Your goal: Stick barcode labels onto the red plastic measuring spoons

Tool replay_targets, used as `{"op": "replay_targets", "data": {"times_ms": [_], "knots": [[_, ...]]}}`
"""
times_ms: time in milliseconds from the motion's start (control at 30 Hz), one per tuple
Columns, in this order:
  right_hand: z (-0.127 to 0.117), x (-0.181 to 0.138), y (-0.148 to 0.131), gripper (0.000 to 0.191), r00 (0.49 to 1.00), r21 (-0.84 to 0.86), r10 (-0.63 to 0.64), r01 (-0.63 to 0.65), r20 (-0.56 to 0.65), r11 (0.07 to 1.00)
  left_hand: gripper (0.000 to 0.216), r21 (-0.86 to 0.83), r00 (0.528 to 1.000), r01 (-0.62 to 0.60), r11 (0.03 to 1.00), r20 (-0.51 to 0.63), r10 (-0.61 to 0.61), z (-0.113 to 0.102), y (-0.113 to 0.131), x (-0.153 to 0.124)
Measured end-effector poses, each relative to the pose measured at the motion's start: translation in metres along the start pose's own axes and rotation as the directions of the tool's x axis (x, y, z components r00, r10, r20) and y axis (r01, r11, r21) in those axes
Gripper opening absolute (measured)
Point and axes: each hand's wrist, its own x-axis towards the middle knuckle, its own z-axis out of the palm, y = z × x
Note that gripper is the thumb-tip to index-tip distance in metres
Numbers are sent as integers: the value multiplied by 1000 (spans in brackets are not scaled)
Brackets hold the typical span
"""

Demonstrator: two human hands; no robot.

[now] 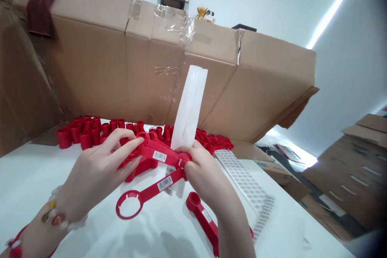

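My left hand point(98, 169), a beaded bracelet at its wrist, pinches the left end of several red plastic ring wrenches point(154, 154) bunched together. Around their small right ends my right hand point(202, 165) is closed, also gripping a long white sleeve point(190, 105) that looks like a thin bag and stands up above the fingers. One red ring wrench point(150, 190) in the bunch splays downward, its large ring toward me and a barcode label on its handle. Below my right forearm another labelled red wrench point(203, 218) lies partly hidden on the white table point(99, 234).
Rows of red wrenches point(86, 131) line the back of the table, before a tall cardboard wall point(148, 72). Sheets of printed labels point(242, 181) lie at the right. A dark red cloth sleeve point(45, 6) hangs over the cardboard; boxes point(353, 165) stand beyond the table's right edge.
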Motion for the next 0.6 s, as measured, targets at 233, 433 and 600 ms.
{"op": "replay_targets", "data": {"times_ms": [233, 433, 600], "knots": [[2, 9, 7, 29, 999, -5, -16, 16, 31, 1000, 11, 18, 989, -144, 989, -12, 144, 1, -1, -3], [-9, 17, 18, 41, 998, 48, -55, 56, -27, 997, 15, -291, 960, -66, 954, 241, 140, -12, 15, -1], [-16, 16, 23, 47, 994, 88, -72, 80, -88, 993, 18, -445, 878, 168, 880, 474, 72, -16, 23, 0]]}}
